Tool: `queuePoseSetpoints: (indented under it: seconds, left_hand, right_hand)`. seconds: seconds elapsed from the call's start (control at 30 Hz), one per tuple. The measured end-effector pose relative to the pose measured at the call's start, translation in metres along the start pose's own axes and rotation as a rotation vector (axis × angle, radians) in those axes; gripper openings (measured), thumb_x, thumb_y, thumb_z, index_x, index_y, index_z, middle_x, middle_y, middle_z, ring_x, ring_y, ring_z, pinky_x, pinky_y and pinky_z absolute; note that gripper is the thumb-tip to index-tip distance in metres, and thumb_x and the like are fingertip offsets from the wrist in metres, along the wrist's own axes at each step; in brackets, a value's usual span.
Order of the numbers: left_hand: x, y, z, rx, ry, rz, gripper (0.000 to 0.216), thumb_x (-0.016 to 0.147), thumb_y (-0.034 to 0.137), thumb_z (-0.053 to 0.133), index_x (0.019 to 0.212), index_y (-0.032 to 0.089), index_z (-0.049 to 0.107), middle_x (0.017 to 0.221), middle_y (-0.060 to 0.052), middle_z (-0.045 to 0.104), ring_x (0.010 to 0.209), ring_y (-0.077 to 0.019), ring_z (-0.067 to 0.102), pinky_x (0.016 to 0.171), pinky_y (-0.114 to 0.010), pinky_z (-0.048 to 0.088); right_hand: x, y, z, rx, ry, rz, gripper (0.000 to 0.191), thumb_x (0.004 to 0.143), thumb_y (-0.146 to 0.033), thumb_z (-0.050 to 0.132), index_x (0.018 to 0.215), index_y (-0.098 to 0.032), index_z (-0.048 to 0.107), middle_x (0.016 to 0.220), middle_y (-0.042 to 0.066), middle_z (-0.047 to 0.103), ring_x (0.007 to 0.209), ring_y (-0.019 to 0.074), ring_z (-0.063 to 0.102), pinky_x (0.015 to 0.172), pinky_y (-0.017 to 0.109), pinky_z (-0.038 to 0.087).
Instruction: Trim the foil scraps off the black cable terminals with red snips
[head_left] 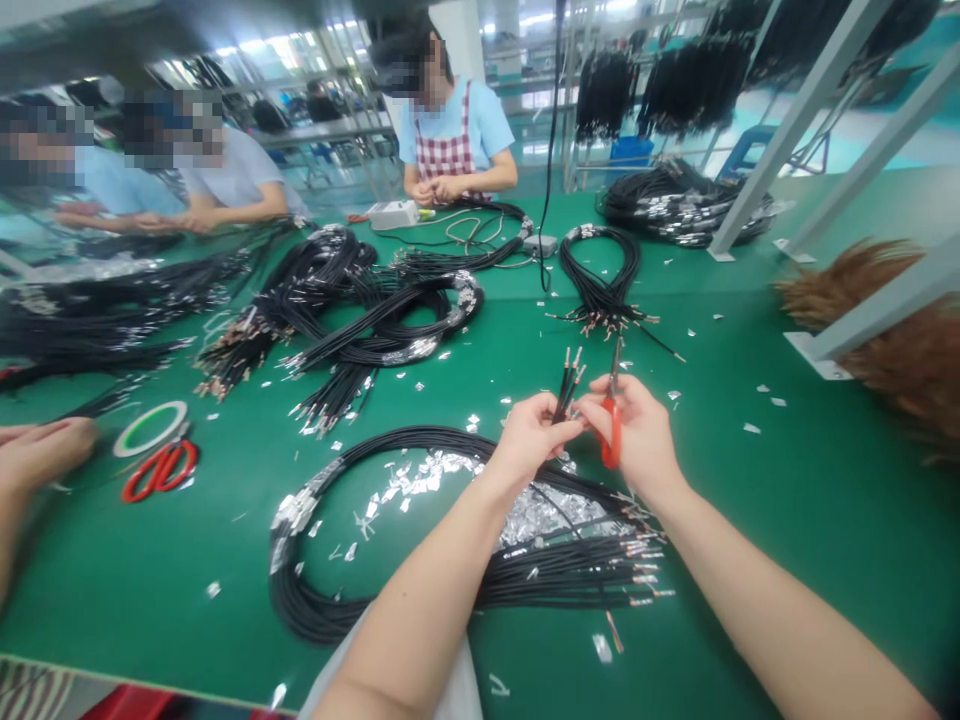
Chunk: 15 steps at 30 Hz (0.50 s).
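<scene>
My left hand (531, 435) is closed round a small bunch of black wires (568, 385) whose metal-tipped ends stick up between my hands. My right hand (637, 432) is closed on red-handled scissors (613, 425), blades pointing up beside the wire tips. Below my wrists lies a large coiled bundle of black cables (360, 530) wrapped in silver foil tape, its terminal ends fanned out to the right. Foil scraps (420, 480) litter the green table (810, 500) inside the coil.
Several more black cable bundles (375, 300) lie across the table's middle and left. A second red scissors (160, 470) and a tape roll (150, 428) sit at the left near another person's hand (41, 450). Three people work along the far side. Grey frame legs (795, 120) stand at right.
</scene>
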<state>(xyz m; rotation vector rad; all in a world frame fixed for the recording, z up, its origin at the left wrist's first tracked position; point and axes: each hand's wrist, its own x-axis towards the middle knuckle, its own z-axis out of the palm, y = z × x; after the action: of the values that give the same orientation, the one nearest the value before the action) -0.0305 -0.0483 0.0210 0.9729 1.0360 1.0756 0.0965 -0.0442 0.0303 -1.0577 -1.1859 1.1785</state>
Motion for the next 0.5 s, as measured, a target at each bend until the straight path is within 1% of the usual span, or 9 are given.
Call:
queuePoseSetpoints:
  seconds: [0.1,0.23,0.33,0.5]
  left_hand:
    - [0.000,-0.002,0.000,0.006,0.032,0.018,0.031,0.058,0.027,0.074,0.061,0.015,0.045,0.045,0.009,0.044,0.034,-0.0018,0.037,0.034,-0.016,0.021]
    - [0.002,-0.003,-0.006,-0.038,-0.057,-0.008,0.028,0.061,0.029,0.074,0.064,0.014,0.051,0.044,0.007,0.046,0.035,-0.0027,0.038,0.036,-0.017,0.023]
    - [0.003,-0.002,-0.011,-0.078,-0.123,-0.018,0.026,0.063,0.031,0.073,0.068,0.013,0.054,0.044,0.007,0.047,0.036,-0.0031,0.038,0.036,-0.017,0.023]
    - [0.004,-0.002,-0.012,-0.080,-0.157,-0.010,0.028,0.064,0.034,0.072,0.068,0.013,0.055,0.043,0.007,0.045,0.036,-0.0031,0.038,0.037,-0.018,0.023]
  right_hand:
    - [0.001,-0.001,-0.002,-0.040,0.010,-0.017,0.028,0.064,-0.028,0.074,0.083,-0.021,0.054,0.066,-0.003,0.062,0.060,0.0142,0.062,0.064,0.030,0.050]
    - [0.001,-0.001,-0.004,0.000,-0.037,-0.025,0.028,0.066,-0.029,0.072,0.084,-0.022,0.052,0.064,-0.003,0.061,0.057,0.0137,0.061,0.063,0.031,0.052]
    - [0.000,0.000,-0.003,0.024,-0.045,-0.054,0.027,0.066,-0.028,0.072,0.083,-0.022,0.051,0.065,-0.003,0.062,0.056,0.0124,0.059,0.062,0.031,0.052]
    - [-0.001,0.003,0.000,0.024,-0.028,-0.093,0.024,0.069,-0.029,0.070,0.082,-0.023,0.050,0.067,-0.003,0.061,0.057,0.0117,0.058,0.063,0.031,0.052]
